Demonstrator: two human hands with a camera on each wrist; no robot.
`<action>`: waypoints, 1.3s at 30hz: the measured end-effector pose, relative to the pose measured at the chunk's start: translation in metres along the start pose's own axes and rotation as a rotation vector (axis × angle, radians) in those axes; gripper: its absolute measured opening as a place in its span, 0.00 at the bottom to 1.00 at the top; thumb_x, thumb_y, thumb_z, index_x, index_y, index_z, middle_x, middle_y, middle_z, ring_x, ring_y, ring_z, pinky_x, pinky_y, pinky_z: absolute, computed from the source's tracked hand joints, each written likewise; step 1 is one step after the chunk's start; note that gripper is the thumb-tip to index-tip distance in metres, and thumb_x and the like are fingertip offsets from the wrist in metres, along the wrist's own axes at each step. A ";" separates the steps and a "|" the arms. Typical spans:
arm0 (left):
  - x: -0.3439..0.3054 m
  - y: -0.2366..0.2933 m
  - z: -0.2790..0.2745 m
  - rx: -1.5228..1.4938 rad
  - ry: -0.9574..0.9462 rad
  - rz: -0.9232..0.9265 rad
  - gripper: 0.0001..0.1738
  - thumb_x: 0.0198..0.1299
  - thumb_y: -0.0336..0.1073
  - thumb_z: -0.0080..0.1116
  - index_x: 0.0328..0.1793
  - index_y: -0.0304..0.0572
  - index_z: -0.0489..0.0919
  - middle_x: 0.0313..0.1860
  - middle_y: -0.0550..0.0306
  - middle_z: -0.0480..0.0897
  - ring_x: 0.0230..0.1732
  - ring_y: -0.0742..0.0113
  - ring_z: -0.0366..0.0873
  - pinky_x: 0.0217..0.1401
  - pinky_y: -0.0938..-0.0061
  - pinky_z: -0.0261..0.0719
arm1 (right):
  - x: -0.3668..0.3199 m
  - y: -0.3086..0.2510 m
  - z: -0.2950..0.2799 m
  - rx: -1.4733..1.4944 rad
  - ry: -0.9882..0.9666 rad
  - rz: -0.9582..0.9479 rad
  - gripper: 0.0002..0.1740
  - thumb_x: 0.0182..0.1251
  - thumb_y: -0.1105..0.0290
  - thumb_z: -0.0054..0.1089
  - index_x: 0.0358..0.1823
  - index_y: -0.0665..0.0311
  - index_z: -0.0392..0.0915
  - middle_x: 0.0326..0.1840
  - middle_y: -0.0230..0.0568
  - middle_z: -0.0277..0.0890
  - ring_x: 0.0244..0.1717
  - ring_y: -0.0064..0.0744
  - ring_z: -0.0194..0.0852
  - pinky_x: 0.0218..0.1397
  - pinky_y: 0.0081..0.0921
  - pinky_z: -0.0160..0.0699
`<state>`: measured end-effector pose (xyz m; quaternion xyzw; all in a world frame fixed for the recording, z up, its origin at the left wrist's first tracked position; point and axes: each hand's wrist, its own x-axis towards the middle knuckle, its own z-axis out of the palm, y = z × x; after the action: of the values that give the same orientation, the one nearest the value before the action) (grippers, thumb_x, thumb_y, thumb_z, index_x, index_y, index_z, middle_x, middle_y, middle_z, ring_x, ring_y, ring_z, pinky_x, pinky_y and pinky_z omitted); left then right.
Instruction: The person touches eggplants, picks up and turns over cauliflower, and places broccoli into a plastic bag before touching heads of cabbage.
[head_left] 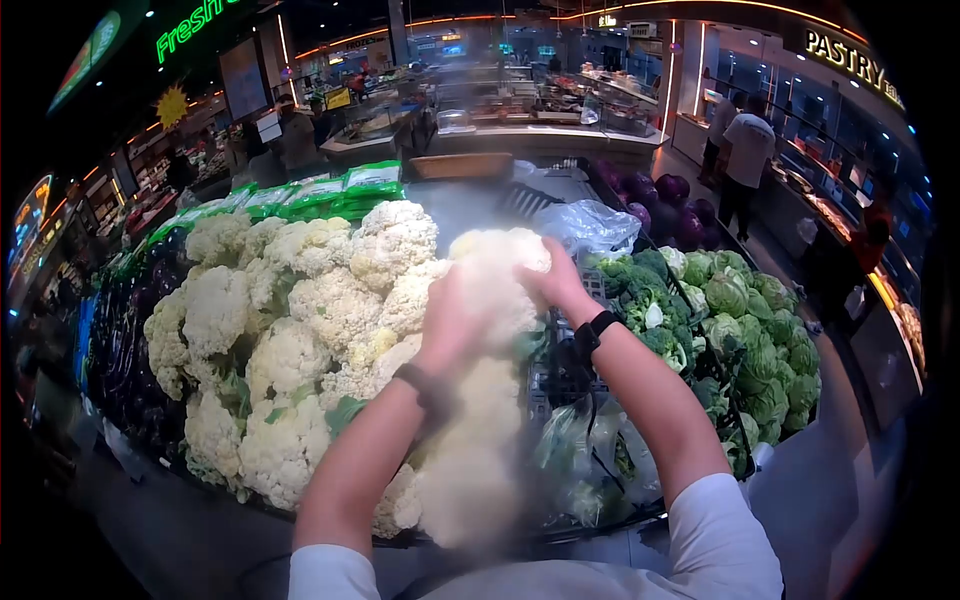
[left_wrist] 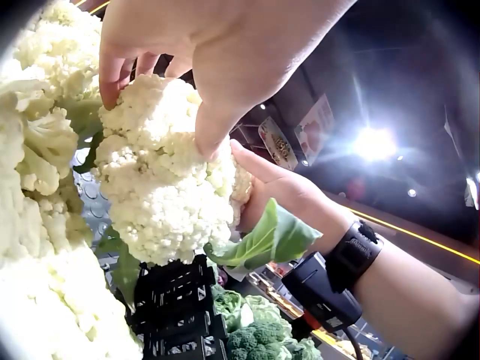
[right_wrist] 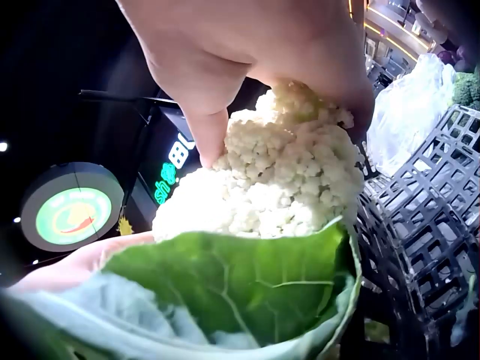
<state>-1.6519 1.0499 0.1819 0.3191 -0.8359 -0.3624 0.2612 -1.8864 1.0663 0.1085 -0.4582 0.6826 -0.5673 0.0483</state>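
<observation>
Both hands hold one white cauliflower [head_left: 505, 285] between them, over the right end of the cauliflower pile [head_left: 285, 360]. My left hand [head_left: 452, 318] grips its left side; in the left wrist view the thumb and fingers of this hand [left_wrist: 217, 56] spread over the florets from above. On the opposite side is my right hand [head_left: 555, 280], whose thumb [right_wrist: 206, 135] and fingers curl round the head in the right wrist view. A broad green leaf [right_wrist: 240, 281] hangs from the cauliflower and hides its lower part there. A blurred patch covers some of the head view's middle.
Black plastic crates [right_wrist: 431, 217] stand right of the cauliflower, with a clear plastic bag [head_left: 590, 225] behind. Broccoli [head_left: 650, 300], green cabbages [head_left: 765, 340] and purple cabbages [head_left: 665, 205] lie farther right. Eggplants [head_left: 125, 310] border the pile's left, green packages [head_left: 310, 190] its back.
</observation>
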 end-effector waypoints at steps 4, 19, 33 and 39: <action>0.007 -0.014 0.018 0.100 0.051 -0.046 0.59 0.52 0.45 0.75 0.81 0.27 0.50 0.71 0.31 0.62 0.72 0.38 0.66 0.76 0.61 0.66 | -0.004 -0.002 -0.001 -0.113 -0.053 0.041 0.53 0.50 0.48 0.78 0.72 0.71 0.63 0.70 0.60 0.67 0.72 0.53 0.65 0.75 0.41 0.65; -0.234 0.044 -0.039 -0.178 -0.216 0.409 0.11 0.63 0.34 0.63 0.49 0.37 0.84 0.45 0.51 0.87 0.47 0.60 0.84 0.54 0.68 0.79 | -0.217 -0.264 -0.273 0.679 -0.766 -1.299 0.13 0.74 0.59 0.58 0.47 0.61 0.78 0.40 0.35 0.81 0.37 0.24 0.79 0.50 0.32 0.76; -0.359 0.030 -0.003 -0.396 -0.501 0.342 0.13 0.60 0.35 0.65 0.46 0.32 0.82 0.41 0.51 0.85 0.43 0.62 0.83 0.49 0.71 0.80 | -0.416 -0.362 -0.290 0.160 -0.656 -1.382 0.14 0.75 0.60 0.56 0.46 0.63 0.80 0.41 0.39 0.82 0.38 0.26 0.78 0.50 0.35 0.73; -0.367 0.043 0.025 -0.493 -0.614 0.367 0.15 0.63 0.36 0.65 0.51 0.32 0.83 0.39 0.52 0.85 0.43 0.64 0.83 0.50 0.72 0.80 | -0.467 -0.379 -0.318 0.012 -0.608 -1.266 0.14 0.75 0.60 0.56 0.46 0.64 0.80 0.41 0.40 0.82 0.39 0.28 0.78 0.51 0.37 0.72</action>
<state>-1.4410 1.3491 0.1252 -0.0296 -0.8061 -0.5769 0.1289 -1.5879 1.6400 0.3186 -0.9055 0.2379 -0.3368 -0.1001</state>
